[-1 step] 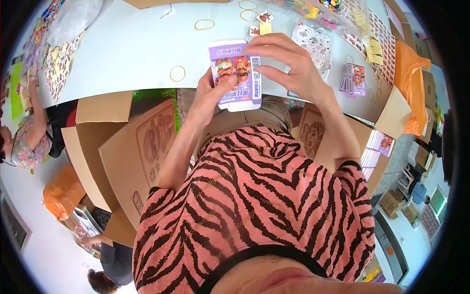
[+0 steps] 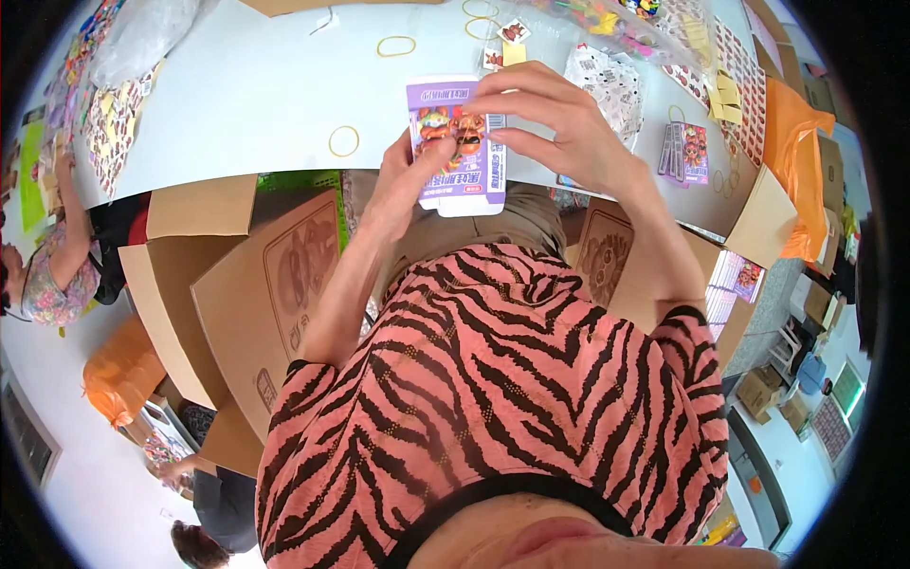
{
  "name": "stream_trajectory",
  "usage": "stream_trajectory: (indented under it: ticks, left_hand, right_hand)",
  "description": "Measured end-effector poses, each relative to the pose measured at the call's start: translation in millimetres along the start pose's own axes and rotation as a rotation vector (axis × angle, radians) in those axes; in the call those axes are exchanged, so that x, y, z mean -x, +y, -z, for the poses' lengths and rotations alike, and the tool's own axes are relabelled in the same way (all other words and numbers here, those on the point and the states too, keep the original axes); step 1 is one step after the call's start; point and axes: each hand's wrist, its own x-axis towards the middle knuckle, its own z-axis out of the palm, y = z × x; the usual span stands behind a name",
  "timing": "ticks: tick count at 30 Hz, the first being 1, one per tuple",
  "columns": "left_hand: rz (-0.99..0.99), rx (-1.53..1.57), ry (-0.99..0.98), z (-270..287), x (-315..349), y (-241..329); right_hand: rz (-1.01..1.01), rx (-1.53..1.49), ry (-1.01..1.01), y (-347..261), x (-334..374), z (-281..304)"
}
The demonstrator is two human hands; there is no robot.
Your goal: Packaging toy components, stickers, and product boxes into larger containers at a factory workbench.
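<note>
A small purple carton [image 2: 449, 171] with colourful printed pictures is upright in front of me, above my lap at the table's near edge. Its pale end flaps stand out at top and bottom. My left hand [image 2: 403, 185] is closed around its left side, the thumb lying across the printed front; the other fingers are hidden behind. At the upper right edge of the carton, my right hand [image 2: 559, 123] touches it with curved fingertips over the front and side panel.
Rubber bands [image 2: 344, 141] lie on the white table [image 2: 246, 85]. A stack of purple cartons [image 2: 684, 154] and a patterned plastic bag [image 2: 607, 90] are at the right. Open cardboard boxes [image 2: 256, 284] flank my lap. Another person [image 2: 57, 256] works at far left.
My right hand has shifted slightly left, its fingertips further over the carton's front. The side panel shows narrower. My left thumb has moved slightly.
</note>
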Motion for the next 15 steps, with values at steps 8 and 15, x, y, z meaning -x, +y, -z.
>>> stream_trajectory:
  ticks: [8,15]
  left_hand:
    - [0.087,-0.274,-0.125,9.3,-5.5,25.5]
    - [0.113,-0.322,-0.104,11.5,-1.9,29.6]
  right_hand:
    - [0.366,0.347,-0.343,-2.5,-23.3,1.9]
    - [0.418,0.536,-0.382,-4.6,-11.7,-5.6]
